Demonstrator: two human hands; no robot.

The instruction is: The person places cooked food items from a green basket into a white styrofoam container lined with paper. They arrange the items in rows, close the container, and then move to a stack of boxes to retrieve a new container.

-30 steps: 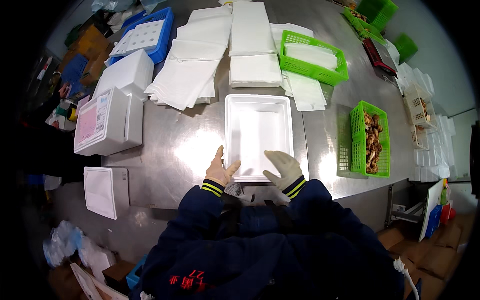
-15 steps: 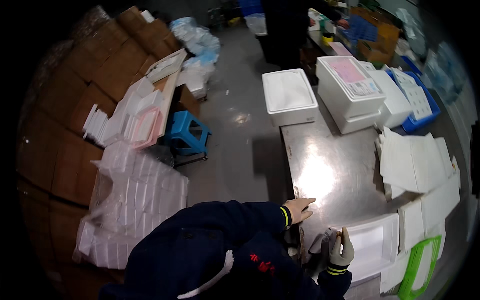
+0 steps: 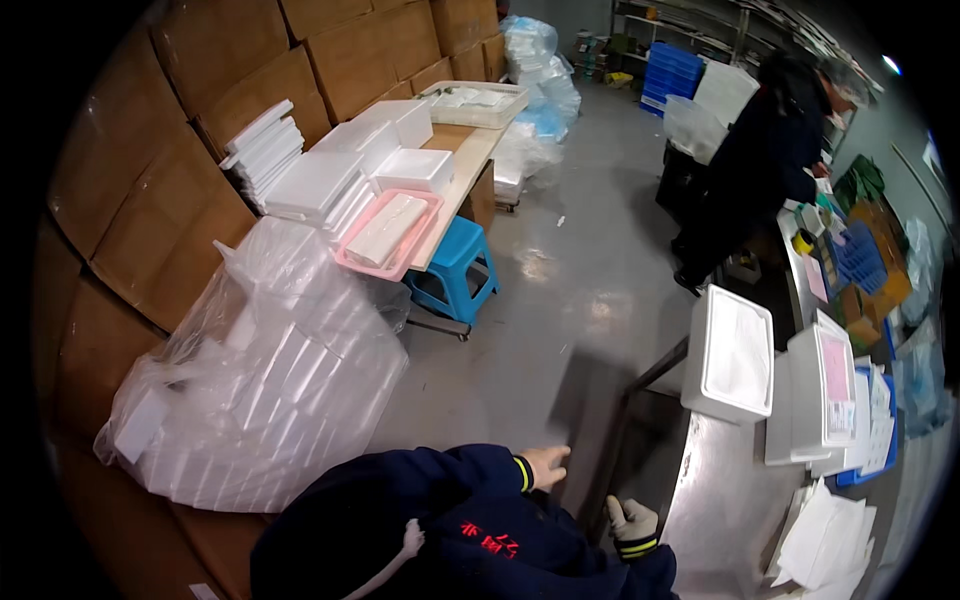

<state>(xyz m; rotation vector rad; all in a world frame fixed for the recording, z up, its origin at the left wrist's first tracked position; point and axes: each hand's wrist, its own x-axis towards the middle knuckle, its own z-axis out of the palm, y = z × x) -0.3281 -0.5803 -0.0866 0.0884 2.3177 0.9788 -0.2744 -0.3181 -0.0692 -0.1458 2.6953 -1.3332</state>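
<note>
My left hand (image 3: 545, 466), in a pale glove, is held over the floor in front of my body, its fingers stretched to the right with nothing in them. My right hand (image 3: 632, 522), also gloved, is beside the left edge of the steel table (image 3: 708, 485); its raised fingers stand apart and I see nothing in it. A white foam box (image 3: 735, 360) with a pale sheet on top stands at the table's far left corner. To its right are more foam boxes (image 3: 797, 395), one with a pink label. White sheets (image 3: 830, 530) lie nearer me.
Left, clear plastic wraps a large stack of white foam boxes (image 3: 270, 390). Behind it a wooden table (image 3: 468, 160) carries foam boxes, lids and a pink tray (image 3: 352, 262); a blue stool (image 3: 455, 265) stands below. Cardboard boxes (image 3: 230, 170) line the wall. Another person (image 3: 765, 150) works far right.
My view has swung left and up, bringing in more of the left side and the other person. Both hands have come away from the tabletop; the white foam tray near my right hand is out of view.
</note>
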